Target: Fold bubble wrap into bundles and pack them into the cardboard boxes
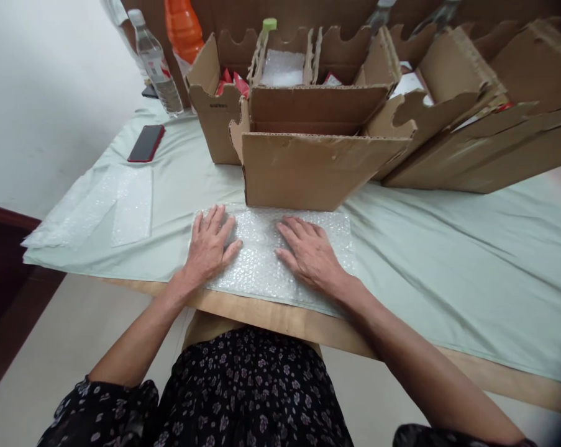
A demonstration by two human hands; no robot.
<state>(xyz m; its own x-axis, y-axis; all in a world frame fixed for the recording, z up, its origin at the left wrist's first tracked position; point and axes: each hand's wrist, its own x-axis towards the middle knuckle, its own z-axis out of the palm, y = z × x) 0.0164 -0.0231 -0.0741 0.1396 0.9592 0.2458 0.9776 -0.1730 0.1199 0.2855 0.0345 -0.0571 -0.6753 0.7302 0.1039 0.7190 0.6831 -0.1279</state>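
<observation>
A sheet of clear bubble wrap (256, 261) lies flat near the table's front edge. My left hand (211, 245) rests on its left part, palm down, with the thumb held away from the fingers. On the right part of the same sheet lies my right hand (308, 251), also palm down, its fingers stretched forward. Neither hand grips anything. Just beyond the sheet stands an open cardboard box (299, 171), its front wall close to the wrap's far edge.
Several cardboard boxes (448, 149) line the back of the cloth-covered table (429, 261). More bubble wrap (133, 205) lies at the left, below a phone (146, 143). A clear bottle (156, 68) and an orange bottle (183, 28) stand at the back left.
</observation>
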